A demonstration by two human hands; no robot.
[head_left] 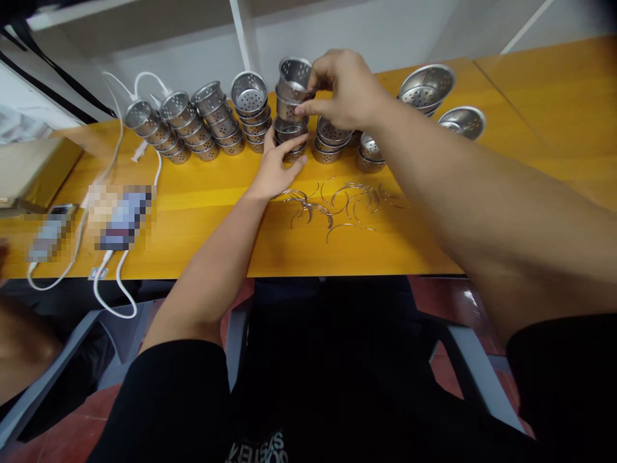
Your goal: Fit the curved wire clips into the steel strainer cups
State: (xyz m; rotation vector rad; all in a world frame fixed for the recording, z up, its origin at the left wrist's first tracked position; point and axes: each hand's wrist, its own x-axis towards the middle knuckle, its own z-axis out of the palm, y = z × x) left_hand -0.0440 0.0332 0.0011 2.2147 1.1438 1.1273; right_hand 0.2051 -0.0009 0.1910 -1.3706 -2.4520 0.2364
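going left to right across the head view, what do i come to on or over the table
Tan box → larger blurred device → third cup stack → left hand → right hand → rightmost metal cup.

The yellow table bears stacked perforated metal cups across upper centre, curved wires mid-frame, two cabled devices at left.

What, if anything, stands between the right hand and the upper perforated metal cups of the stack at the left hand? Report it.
Nothing visible: the right hand is at the right side of the upper perforated metal cups. The left hand sits lower, partly in front of the lower cups, not between.
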